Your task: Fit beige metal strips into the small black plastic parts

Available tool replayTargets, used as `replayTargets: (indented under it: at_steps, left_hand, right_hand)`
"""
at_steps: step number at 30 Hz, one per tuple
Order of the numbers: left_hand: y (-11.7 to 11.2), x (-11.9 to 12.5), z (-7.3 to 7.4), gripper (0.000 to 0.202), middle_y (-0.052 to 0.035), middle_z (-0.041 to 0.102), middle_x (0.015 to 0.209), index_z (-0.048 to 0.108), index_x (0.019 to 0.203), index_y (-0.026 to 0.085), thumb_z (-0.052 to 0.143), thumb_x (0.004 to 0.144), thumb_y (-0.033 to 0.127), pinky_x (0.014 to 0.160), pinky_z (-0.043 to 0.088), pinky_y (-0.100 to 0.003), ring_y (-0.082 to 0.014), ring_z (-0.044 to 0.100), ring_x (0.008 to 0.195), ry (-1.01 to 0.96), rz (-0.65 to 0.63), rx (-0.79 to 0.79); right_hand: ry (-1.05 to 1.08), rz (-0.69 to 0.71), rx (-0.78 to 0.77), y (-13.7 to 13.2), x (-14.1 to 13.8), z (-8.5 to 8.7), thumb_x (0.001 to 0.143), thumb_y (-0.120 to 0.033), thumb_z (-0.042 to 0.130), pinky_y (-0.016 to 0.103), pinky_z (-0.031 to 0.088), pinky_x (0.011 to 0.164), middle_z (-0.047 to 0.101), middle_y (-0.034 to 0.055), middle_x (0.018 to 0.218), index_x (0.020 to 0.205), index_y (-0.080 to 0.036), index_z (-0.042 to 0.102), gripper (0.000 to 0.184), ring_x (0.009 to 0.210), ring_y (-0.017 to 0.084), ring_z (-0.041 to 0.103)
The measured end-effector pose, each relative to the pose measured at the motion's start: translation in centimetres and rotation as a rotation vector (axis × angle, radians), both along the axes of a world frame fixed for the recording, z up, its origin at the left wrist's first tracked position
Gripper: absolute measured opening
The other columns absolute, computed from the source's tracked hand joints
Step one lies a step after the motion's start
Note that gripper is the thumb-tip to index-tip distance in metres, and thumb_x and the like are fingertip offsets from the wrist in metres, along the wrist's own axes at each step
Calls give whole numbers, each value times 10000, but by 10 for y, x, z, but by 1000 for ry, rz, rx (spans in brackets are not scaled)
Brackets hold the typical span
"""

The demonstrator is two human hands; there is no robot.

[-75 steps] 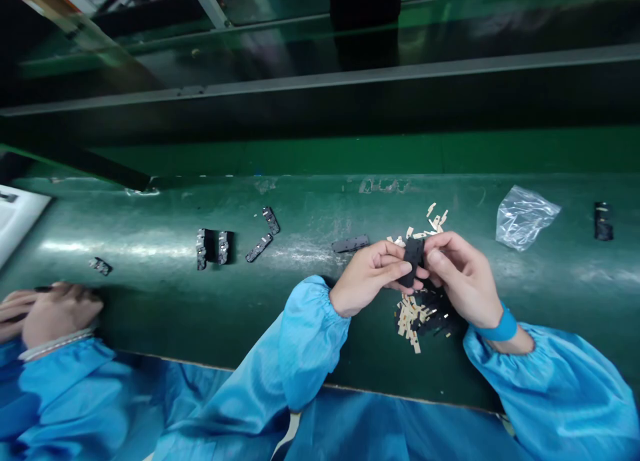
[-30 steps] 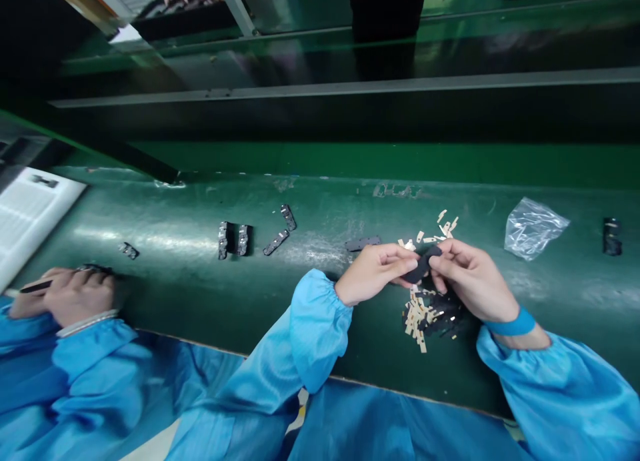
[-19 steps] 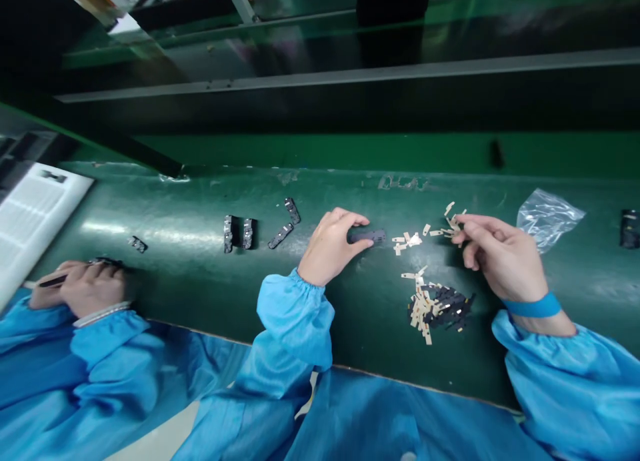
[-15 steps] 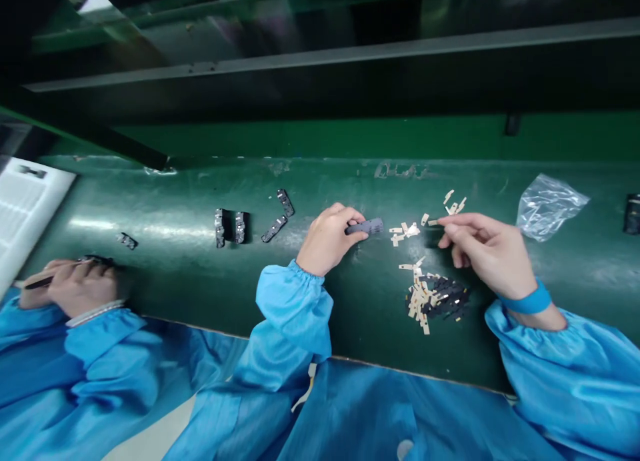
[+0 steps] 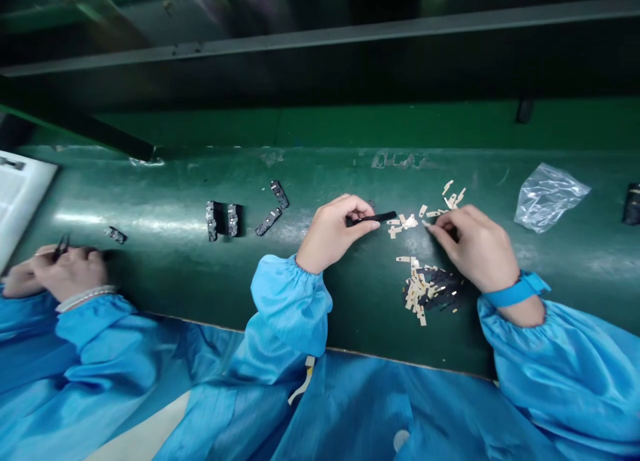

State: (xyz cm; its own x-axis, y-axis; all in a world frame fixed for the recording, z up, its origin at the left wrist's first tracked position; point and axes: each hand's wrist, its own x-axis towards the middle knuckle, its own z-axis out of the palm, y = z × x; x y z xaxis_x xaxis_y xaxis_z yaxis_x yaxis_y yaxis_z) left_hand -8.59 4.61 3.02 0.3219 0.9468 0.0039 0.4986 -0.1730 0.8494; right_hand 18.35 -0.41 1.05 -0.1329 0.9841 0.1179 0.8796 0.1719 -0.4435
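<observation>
Centre-bottom of the frame, a heap of tan metal tabs and black pieces (image 5: 430, 293) lies on the green workbench (image 5: 150, 194), below two separated hands. The left hand (image 5: 333, 234) pinches a slim black part (image 5: 375, 218) edge-on. The right hand's fingertips (image 5: 430, 226) touch near loose tabs (image 5: 407, 222), any grip unclear. Upper right, a crumpled clear plastic bag (image 5: 550, 198).

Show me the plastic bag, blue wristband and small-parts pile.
Plastic bag (image 5: 550, 198): head view, bag's middle.
Blue wristband (image 5: 517, 291): head view, band's middle.
Small-parts pile (image 5: 430, 291): head view, pile's centre.
</observation>
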Motion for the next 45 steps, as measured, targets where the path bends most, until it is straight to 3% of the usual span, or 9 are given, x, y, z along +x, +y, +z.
replayTargets:
  at_steps: [3,7,10,22,29,33,36,42,45]
  left_hand:
    - [-4,11,-4,78,4,662,841,697,879,191,767,848,206,718,467,-253,-118,585,767,-67,-42,-64]
    - [-8,22,-8,94,-11,701,866,684,949,183,669,929,273,687,481,-245,-105,612,728,-162,-65,-177]
    - [-11,29,-9,113,-25,727,852,591,977,174,565,983,284,619,489,-221,-94,643,678,-251,-53,-297]
    - [-15,39,-9,141,-36,736,906,513,1098,182,429,1025,267,516,454,-192,-80,613,625,-263,-68,-381]
    - [-18,38,-11,212,-12,721,874,566,1145,185,403,1035,266,644,492,-243,-85,606,632,-162,-105,-297]
    - [-23,42,-11,236,-19,715,956,615,1139,203,564,982,371,741,505,-281,-135,651,792,-58,-145,-232]
    - [-28,48,-10,273,11,667,837,666,1029,209,700,889,441,663,467,-267,-136,607,723,-24,-214,-255]
    - [-32,57,-12,220,15,639,736,649,861,205,626,935,411,618,419,-270,-150,584,688,65,-158,-206]
    - [-31,57,-12,228,22,657,727,618,887,202,588,964,414,615,463,-259,-132,606,632,-46,-106,-282]
  right_hand:
    - [24,-82,97,2,1,3,974,-332,640,331,472,661,678,68,865,875,-194,687,176,746,212,635]
    - [249,283,-156,-4,2,14,986,-313,638,292,480,657,685,25,858,945,-227,713,120,682,153,611]
    - [188,417,-312,-10,0,18,973,-288,652,296,494,697,698,33,1003,1029,-246,701,85,754,159,643]
    - [7,412,-420,-10,14,27,922,-242,678,306,446,662,672,32,972,963,-239,663,44,751,180,634]
    - [80,439,-493,-8,11,27,999,-273,542,312,451,718,669,37,946,927,-232,620,113,784,182,634]
    - [176,419,-539,0,18,29,1028,-321,480,293,430,665,670,11,820,944,-233,590,164,693,161,595]
    - [272,378,-564,2,20,29,1031,-374,484,279,412,609,658,-18,735,939,-236,571,187,606,144,557]
    - [280,317,-344,-6,4,18,1029,-354,510,283,422,592,683,2,755,974,-237,561,139,600,159,596]
    - [303,249,-224,-9,-4,11,1026,-342,515,298,456,625,713,38,853,984,-233,569,129,655,174,642]
